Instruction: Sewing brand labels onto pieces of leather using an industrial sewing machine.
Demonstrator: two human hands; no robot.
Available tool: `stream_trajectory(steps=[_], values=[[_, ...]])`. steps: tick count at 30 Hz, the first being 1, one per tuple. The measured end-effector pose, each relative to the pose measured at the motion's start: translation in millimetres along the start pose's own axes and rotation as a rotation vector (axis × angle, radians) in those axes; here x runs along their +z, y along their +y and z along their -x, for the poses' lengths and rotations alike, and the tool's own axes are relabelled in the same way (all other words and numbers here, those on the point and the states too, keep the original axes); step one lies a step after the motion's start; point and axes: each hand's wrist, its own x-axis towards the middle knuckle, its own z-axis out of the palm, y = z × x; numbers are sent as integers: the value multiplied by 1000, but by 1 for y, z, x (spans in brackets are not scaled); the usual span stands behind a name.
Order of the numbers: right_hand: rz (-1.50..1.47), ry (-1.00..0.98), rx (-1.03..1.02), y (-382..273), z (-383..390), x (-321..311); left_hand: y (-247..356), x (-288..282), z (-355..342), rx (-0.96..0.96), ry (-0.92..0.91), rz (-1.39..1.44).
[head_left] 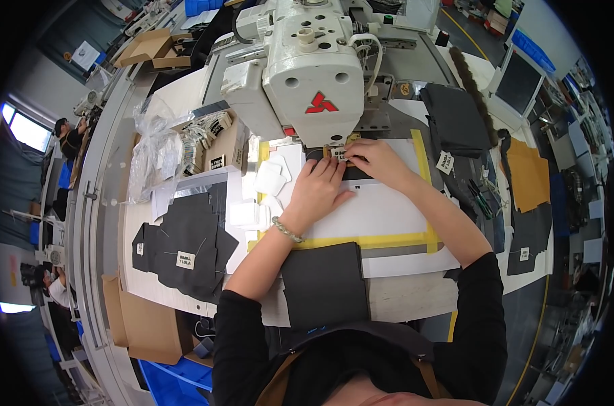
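A small white label [338, 153] with dark print lies on dark grey fabric [358, 173] under the head of a white sewing machine [313, 88]. My left hand [315, 193] lies flat, its fingers stretched out and their tips at the label's left side. On the other side my right hand [382, 162] has thumb and fingers bent together in a pinch at the label's right edge. Beneath both hands is a white work plate [381, 213] edged with yellow tape [334, 241]. The machine head partly hides the label's far side.
A box of labels [215, 145] and a plastic bag [154, 159] stand left, by white pads [271, 177]. Dark fabric pieces lie left [192, 237], in front [327, 284] and right [456, 118]. Green-handled snippers [481, 201] and orange sheets [529, 176] lie right.
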Motion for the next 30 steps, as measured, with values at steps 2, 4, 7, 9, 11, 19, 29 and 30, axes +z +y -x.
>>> stream_trajectory(steps=[2,4,7,9,11,19,29,30], values=[[9,-16,-6,-1,0,-1,1,-1,-1,-6,-9,13],[18,-34,-13,-1,0,-2,0,0,0,-8,-5,11],[88,-56,-22,0,2,-5,2,-1,-4,-19,-30,16],[123,-28,-72,-1,3,-8,2,-3,-5,-34,-58,18],[190,-33,-77,-5,5,-11,1,-3,-5,-84,-128,51],[373,-49,-153,0,9,-24,-4,6,-1,-63,-13,60],[391,-162,-219,9,18,-26,-3,6,-2,-85,-18,84],[399,-178,-219,6,17,-26,-3,5,-2,-86,-18,83]])
